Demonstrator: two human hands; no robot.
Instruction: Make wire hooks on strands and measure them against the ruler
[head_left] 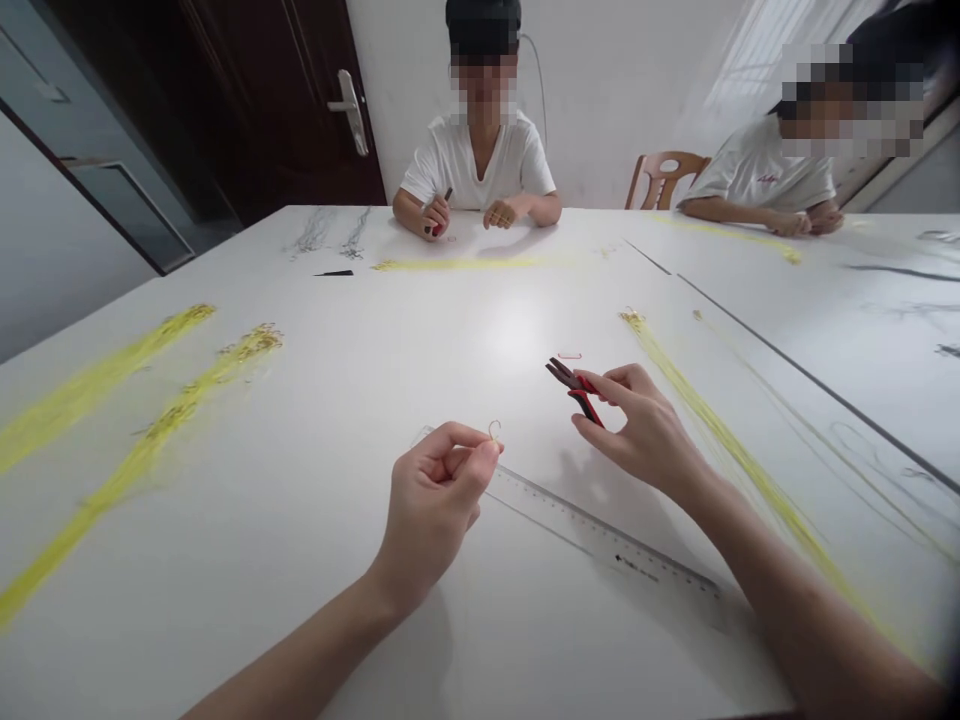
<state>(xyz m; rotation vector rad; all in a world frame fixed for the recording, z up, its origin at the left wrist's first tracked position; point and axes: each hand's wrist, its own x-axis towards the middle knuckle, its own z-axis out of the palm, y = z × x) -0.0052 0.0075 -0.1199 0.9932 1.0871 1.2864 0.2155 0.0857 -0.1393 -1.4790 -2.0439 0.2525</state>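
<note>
Between the thumb and forefinger of my left hand (442,495) is pinched a small gold-coloured hook (494,430), its bent end pointing up. My right hand (637,430) holds pliers (581,390) with red and black handles, jaws pointing up and left, a short way from the hook. The pliers' jaws look slightly parted, with nothing between them. A clear plastic ruler (607,530) lies on the white table below both hands. Past the pliers is a small red piece (570,356), shaped like a flat bracket.
Yellow line bundles with hooks (187,395) spread over the left side. Another yellow bundle (697,415) runs beside my right forearm. A black tool (335,273) lies toward the far edge. Across the table sits a person (480,165); a second person (772,180) works at the far right.
</note>
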